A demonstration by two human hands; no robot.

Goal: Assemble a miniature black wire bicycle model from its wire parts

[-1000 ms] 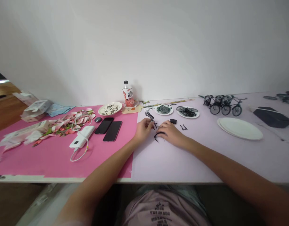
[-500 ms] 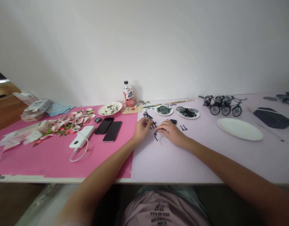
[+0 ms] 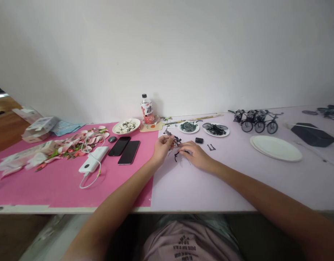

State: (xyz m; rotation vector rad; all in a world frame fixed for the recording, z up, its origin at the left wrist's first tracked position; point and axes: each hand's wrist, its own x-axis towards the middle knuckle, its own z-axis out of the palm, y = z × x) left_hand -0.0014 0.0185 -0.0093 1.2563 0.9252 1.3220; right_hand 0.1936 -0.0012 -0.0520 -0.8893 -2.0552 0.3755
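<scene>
My left hand [image 3: 163,146] pinches a small dark model bicycle part [image 3: 176,140] over the lilac part of the table. Close on its right, my right hand [image 3: 194,153] has its fingers closed at a thin black piece [image 3: 177,155], which hangs below the fingertips. Which small parts touch each other is too fine to tell. Behind the hands, one small plate [image 3: 189,127] holds dark green pieces and another [image 3: 226,133] holds black pieces and wheels. A small black block [image 3: 199,140] and a black forked piece [image 3: 211,147] lie right of my hands.
Assembled model bicycles [image 3: 259,121] stand at the back right, behind stacked white plates [image 3: 278,148] and a dark box [image 3: 313,134]. On the pink side are two phones [image 3: 129,152], a white power bank [image 3: 93,159], petals [image 3: 71,145] and a bottle [image 3: 148,110].
The dark part in my left hand has turned and shifted. My right hand has moved slightly down and left, and the black piece at its fingers has changed its angle.
</scene>
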